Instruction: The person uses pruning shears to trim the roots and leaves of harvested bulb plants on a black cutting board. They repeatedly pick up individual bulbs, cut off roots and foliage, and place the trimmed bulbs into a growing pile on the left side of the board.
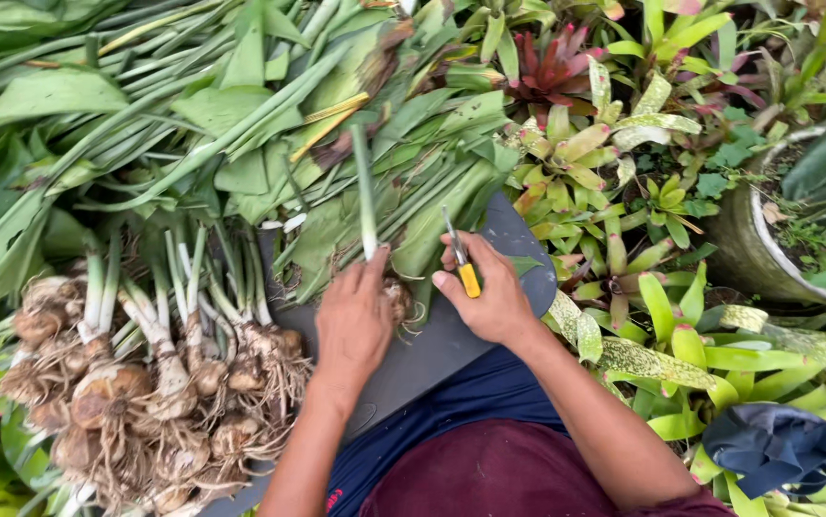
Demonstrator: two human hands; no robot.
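Right hand (491, 297) grips a yellow-handled knife (462, 262), blade up, beside the left hand (355, 321), which closes on a plant's bulb (396, 299), its green stalk (365, 196) rising over a dark board (451, 345). Harvested bulbs (135, 383) pile at left; spotted plants (623, 239) and a pot (748, 249) stand right.

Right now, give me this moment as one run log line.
left hand: shut on plant stalk | right hand: shut on yellow-handled knife | dark board beneath | bulb pile alongside
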